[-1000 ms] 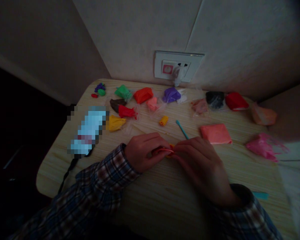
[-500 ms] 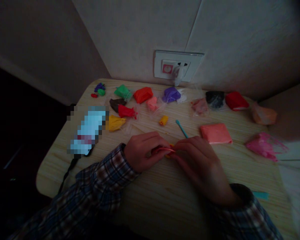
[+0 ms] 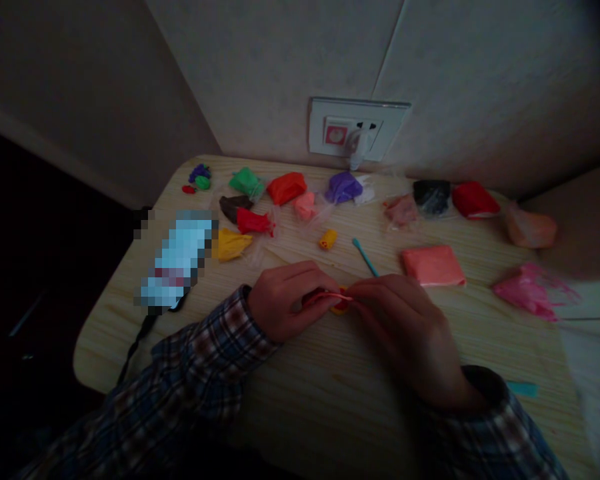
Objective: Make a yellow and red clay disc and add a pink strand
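Observation:
My left hand [image 3: 287, 303] is closed, its thumb and fingers pinching a thin pink clay strip [image 3: 336, 295]. The strip's other end runs to the fingertips of my right hand [image 3: 410, 333], which are pressed together on it. Just beneath the strip lies a small yellow and red clay piece [image 3: 340, 307], partly covered by my fingers. A small yellow clay roll [image 3: 327, 240] with red in its end sits beyond my hands. The blue modelling tool [image 3: 365, 257] has its near end close to my right hand.
Bagged clay lumps stand along the back, among them green [image 3: 247, 183], purple [image 3: 345, 188] and black [image 3: 432, 197]. A pink clay block [image 3: 434, 265] lies right of centre. A blurred phone [image 3: 180, 257] is at left. Another blue tool [image 3: 523, 389] lies by my right sleeve.
My right fingertips have shifted slightly right, and more of the yellow and red piece shows under the strip. My left hand has hardly moved.

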`<act>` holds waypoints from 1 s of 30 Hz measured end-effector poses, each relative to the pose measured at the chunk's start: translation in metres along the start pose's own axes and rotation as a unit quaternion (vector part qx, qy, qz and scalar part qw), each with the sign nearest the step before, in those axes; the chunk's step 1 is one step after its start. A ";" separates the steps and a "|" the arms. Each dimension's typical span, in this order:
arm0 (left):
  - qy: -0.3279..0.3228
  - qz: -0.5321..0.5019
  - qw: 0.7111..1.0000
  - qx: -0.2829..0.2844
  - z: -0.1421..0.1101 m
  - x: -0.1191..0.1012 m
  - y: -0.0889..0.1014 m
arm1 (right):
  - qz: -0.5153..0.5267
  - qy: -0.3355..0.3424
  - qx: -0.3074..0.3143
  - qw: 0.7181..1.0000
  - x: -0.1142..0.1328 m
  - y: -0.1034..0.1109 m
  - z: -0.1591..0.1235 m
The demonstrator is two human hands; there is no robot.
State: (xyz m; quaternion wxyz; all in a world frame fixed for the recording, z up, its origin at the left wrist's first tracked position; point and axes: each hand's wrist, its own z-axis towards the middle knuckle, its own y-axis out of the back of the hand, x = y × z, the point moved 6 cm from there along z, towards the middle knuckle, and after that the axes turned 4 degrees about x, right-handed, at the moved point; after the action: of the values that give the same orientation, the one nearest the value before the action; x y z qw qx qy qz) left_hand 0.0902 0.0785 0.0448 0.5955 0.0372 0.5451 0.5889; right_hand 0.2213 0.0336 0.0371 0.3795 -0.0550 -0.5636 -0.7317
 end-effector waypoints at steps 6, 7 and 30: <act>0.001 -0.004 1.000 0.003 0.000 0.000 0.000 | -0.007 0.010 -0.015 1.000 0.001 0.002 0.000; 0.006 0.000 1.000 0.005 0.000 0.000 0.000 | -0.004 0.007 -0.014 1.000 0.001 0.002 0.000; -0.028 -0.021 0.999 -0.016 -0.002 -0.002 0.001 | -0.026 -0.028 -0.021 0.999 -0.007 0.005 -0.001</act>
State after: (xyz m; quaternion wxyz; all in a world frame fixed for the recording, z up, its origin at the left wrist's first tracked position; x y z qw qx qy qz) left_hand 0.0887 0.0767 0.0459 0.6234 0.0321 0.5193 0.5837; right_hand 0.2292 0.0359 0.0372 0.3426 -0.0690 -0.5596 -0.7514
